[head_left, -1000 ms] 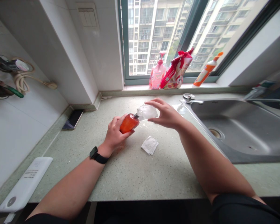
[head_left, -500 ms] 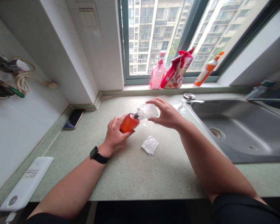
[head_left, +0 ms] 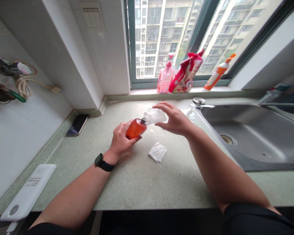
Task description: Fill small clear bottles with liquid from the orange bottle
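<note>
My left hand point(head_left: 122, 138) is wrapped round a bottle of orange-red liquid point(head_left: 136, 128), tilted with its dark neck up and to the right. That neck meets the mouth of a clear bottle point(head_left: 156, 116), which lies nearly on its side. My right hand point(head_left: 172, 119) grips the clear bottle by its base end, thumb below and fingers above. How far the two mouths overlap I cannot tell. A folded white tissue point(head_left: 157, 152) lies on the counter point(head_left: 137, 182) just below the bottles.
To the right is a steel sink point(head_left: 250, 137) with a tap lever point(head_left: 202, 105). A phone point(head_left: 77, 125) and a white power bank point(head_left: 29, 192) lie on the left. A pink pump bottle point(head_left: 166, 76), a red bag point(head_left: 186, 73) and an orange-white bottle point(head_left: 218, 73) stand on the windowsill.
</note>
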Demonstrator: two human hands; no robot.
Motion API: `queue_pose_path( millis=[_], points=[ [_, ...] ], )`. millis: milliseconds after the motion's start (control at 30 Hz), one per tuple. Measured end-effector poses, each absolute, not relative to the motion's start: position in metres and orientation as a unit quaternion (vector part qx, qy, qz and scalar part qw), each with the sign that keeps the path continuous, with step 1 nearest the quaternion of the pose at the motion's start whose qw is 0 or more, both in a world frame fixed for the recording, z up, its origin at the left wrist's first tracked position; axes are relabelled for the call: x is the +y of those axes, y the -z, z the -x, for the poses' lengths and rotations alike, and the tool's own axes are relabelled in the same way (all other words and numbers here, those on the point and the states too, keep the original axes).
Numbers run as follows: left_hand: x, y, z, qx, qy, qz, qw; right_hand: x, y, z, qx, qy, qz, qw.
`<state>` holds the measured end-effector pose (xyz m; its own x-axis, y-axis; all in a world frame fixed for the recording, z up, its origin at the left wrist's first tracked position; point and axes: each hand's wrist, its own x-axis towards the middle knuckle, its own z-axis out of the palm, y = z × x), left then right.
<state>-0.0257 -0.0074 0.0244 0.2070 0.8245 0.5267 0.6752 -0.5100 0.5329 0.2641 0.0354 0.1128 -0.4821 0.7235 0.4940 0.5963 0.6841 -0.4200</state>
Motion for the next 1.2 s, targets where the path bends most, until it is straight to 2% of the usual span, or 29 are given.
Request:
queue_pose_path(
  millis=[533,1200],
  points=[
    [-0.0070,-0.0225,0.0259,0.479,-0.409,-0.771,0.098,0.0373,-0.1062,-0.2634,-0.866,-0.016,0.346,0.361],
    [-0.0074,-0.0231,0.0254,0.474,-0.414,-0.771,0.102,0.0373,-0.1058,-0.2628,-0.870,0.007,0.335,0.363]
  ],
)
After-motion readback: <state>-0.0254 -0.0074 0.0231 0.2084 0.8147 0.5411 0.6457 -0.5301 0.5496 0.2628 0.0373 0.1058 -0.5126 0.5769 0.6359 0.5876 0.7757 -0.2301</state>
